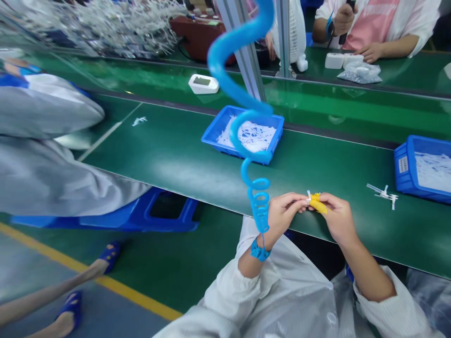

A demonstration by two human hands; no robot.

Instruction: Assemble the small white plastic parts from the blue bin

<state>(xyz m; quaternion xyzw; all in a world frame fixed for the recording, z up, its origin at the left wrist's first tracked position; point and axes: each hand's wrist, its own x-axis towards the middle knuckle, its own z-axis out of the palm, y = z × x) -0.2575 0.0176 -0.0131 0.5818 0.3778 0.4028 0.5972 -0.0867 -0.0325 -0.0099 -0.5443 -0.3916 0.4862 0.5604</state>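
Over the front edge of the green worktable (169, 164), my two hands meet fingertip to fingertip. My left hand (286, 210) pinches a small white plastic part (309, 197) between thumb and forefinger. A blue wrist strap with a coiled blue cord (260, 211) circles that wrist. My right hand (337, 215) is closed on a small yellow piece (318, 205), which touches or nearly touches the white part; its exact kind is too small to tell. A few loose white plastic parts (384, 193) lie to the right of my right hand.
A blue bin (207, 134) of white strips stands ahead; another blue bin (403, 171) is at the right. The coiled cord hangs across the view. A co-worker's grey sleeve (45, 173) is at left. Beyond the glass-like divider sit a white device (203, 84) and another person's hands (369, 51).
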